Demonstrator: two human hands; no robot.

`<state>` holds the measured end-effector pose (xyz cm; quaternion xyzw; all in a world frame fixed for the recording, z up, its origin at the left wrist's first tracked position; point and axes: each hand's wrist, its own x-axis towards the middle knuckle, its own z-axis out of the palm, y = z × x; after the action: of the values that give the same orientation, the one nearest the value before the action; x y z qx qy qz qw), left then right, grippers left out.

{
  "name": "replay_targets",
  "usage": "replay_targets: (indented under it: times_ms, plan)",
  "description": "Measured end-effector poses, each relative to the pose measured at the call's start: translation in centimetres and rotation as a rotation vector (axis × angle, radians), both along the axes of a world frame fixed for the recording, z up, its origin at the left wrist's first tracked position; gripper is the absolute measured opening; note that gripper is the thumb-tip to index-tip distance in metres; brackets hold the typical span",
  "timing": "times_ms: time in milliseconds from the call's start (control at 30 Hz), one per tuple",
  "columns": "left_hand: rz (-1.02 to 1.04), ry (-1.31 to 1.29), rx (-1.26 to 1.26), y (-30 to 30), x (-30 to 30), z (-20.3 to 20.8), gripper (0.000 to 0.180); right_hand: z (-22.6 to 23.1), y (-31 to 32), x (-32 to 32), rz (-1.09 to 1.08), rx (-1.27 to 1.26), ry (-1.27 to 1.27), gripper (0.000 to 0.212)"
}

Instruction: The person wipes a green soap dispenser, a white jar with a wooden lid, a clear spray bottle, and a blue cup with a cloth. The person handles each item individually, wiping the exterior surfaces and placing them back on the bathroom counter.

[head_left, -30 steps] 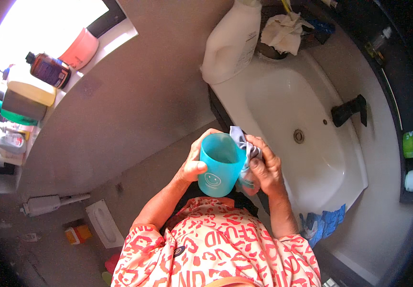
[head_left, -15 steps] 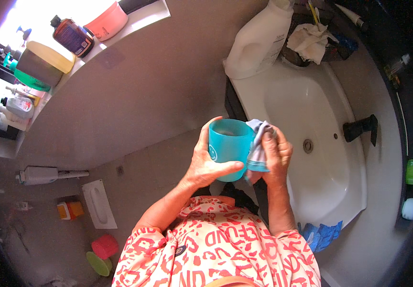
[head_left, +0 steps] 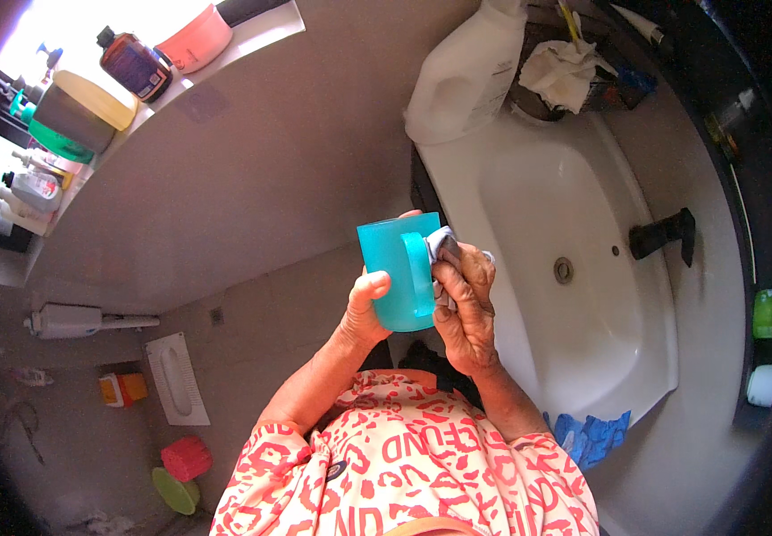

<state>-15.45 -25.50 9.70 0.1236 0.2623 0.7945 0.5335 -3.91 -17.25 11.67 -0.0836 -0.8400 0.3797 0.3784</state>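
A turquoise plastic mug is held up in front of my body, its handle turned toward me and to the right. My left hand grips the mug from the left, with the thumb on its near side and the other fingers mostly hidden behind it. At the mug's right side, my right hand is closed on a pale grey-white cloth. The cloth is bunched in the fingers and touches the mug beside the handle.
To the right is a white washbasin with a black faucet. A large white jug stands on its far end, near a basket with crumpled tissue. Blue gloves drape over the near edge. Bottles line the windowsill at left.
The mug has been turned so that its handle faces me and its opening no longer shows. My right hand has moved left with the cloth, close against the handle.
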Motion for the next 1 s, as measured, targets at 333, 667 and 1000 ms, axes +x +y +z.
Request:
replay_targets:
  times_ms: [333, 667, 1000]
  plan:
    - [-0.111, 0.017, -0.13, 0.6, -0.4, -0.1, 0.075, 2.4, 1.7, -2.1, -0.014, -0.576, 0.012, 0.044]
    - [-0.3, -0.056, 0.145, 2.1, -7.3, 0.7, 0.097, 1.2, -2.4, -3.9, -0.082, -0.258, 0.034, 0.045]
    - [-0.262, 0.571, 0.242, 0.4, -11.3, 3.6, 0.104, 2.5, -2.6, -9.9, -0.206, -1.036, 0.19, 0.033]
